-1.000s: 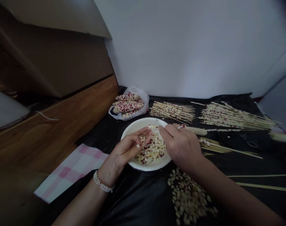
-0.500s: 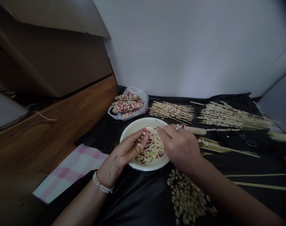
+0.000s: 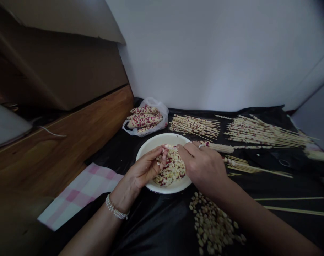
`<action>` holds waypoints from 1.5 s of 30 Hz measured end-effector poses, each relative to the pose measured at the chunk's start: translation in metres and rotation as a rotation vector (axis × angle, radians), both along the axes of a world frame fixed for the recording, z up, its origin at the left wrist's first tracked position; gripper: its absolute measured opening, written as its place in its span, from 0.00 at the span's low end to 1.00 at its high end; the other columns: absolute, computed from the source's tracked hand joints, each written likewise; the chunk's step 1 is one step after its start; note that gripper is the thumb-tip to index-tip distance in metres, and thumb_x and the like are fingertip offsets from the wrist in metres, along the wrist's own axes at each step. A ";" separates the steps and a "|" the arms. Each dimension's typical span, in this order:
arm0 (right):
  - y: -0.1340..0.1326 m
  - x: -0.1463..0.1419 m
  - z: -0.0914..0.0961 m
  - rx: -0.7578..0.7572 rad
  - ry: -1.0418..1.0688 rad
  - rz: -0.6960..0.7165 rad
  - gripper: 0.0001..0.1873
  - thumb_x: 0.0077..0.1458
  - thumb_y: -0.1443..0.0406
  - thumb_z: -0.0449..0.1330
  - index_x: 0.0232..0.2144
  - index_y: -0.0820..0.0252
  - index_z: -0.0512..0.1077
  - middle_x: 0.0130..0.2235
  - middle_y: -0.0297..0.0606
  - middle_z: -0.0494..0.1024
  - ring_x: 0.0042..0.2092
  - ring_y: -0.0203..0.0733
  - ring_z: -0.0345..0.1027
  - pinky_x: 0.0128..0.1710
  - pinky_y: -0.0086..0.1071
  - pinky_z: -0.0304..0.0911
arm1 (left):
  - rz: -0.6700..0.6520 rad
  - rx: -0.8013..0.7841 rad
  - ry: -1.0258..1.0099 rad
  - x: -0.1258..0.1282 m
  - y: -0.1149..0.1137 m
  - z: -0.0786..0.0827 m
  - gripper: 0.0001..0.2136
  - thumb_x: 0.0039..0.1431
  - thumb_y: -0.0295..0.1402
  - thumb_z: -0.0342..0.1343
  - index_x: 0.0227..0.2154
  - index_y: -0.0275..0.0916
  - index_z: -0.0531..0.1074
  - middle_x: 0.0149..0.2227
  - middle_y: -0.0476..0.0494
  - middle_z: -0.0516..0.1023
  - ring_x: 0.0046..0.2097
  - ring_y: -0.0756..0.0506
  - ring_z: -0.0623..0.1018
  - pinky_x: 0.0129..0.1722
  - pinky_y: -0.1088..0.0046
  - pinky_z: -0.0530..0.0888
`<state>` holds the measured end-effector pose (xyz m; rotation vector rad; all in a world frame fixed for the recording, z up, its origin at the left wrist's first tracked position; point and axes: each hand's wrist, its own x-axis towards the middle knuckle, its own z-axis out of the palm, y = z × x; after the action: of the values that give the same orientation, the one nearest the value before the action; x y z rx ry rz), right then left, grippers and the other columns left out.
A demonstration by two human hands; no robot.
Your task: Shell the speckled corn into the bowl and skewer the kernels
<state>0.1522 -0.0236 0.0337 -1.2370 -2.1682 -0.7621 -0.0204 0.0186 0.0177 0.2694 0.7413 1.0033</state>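
Observation:
My left hand is palm up over the near left rim of a white bowl, fingers curled around a few corn kernels. Loose white and dark red corn kernels lie in the bowl. My right hand, a ring on one finger, is closed on a thin skewer strung with kernels. Part of the skewer is hidden by the hand; its other end runs out to the right. Kernels at its tip meet the left fingertips.
Corn cobs sit in a plastic bag behind the bowl. Bundles of kernel-strung skewers lie along the wall, with a partly stripped cob nearer. A pile of seeds and bare sticks rest on black plastic sheeting.
The right hand and its skewer have shifted very slightly left. The left fingers have drawn in a little closer around the skewer's tip.

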 end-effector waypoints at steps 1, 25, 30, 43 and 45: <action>0.000 0.000 0.000 -0.002 -0.001 0.000 0.10 0.55 0.74 0.53 0.34 0.64 0.75 0.28 0.37 0.72 0.29 0.40 0.61 0.27 0.34 0.48 | 0.008 0.001 0.011 0.000 0.000 0.000 0.10 0.58 0.15 0.50 0.37 0.28 0.75 0.34 0.39 0.78 0.33 0.51 0.79 0.33 0.80 0.78; 0.001 0.001 -0.003 -0.015 -0.030 -0.009 0.12 0.55 0.74 0.55 0.39 0.66 0.76 0.29 0.38 0.74 0.29 0.41 0.64 0.28 0.34 0.49 | 0.052 -0.002 0.011 0.001 0.000 0.002 0.10 0.59 0.16 0.51 0.36 0.28 0.76 0.32 0.41 0.79 0.30 0.53 0.78 0.29 0.83 0.78; -0.001 0.000 -0.002 -0.009 -0.018 -0.009 0.12 0.55 0.74 0.55 0.39 0.65 0.76 0.29 0.38 0.74 0.30 0.41 0.65 0.29 0.34 0.50 | 0.057 -0.010 0.005 0.000 0.000 0.002 0.10 0.59 0.16 0.51 0.37 0.28 0.76 0.32 0.41 0.79 0.30 0.52 0.79 0.29 0.83 0.78; -0.002 0.000 0.001 0.014 -0.011 0.019 0.12 0.55 0.74 0.54 0.39 0.67 0.76 0.28 0.38 0.73 0.29 0.42 0.65 0.28 0.34 0.51 | 0.069 -0.032 -0.017 -0.001 0.001 0.001 0.10 0.59 0.16 0.50 0.36 0.29 0.77 0.31 0.42 0.79 0.30 0.52 0.79 0.29 0.82 0.79; -0.002 -0.001 0.001 0.012 -0.018 0.013 0.12 0.55 0.74 0.54 0.39 0.67 0.76 0.28 0.38 0.73 0.29 0.42 0.65 0.28 0.34 0.50 | 0.077 -0.039 -0.038 -0.001 0.002 0.000 0.10 0.60 0.17 0.50 0.36 0.29 0.77 0.33 0.41 0.80 0.31 0.52 0.79 0.31 0.82 0.79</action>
<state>0.1515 -0.0258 0.0347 -1.2129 -2.1807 -0.7828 -0.0218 0.0204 0.0181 0.1886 0.7410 1.0629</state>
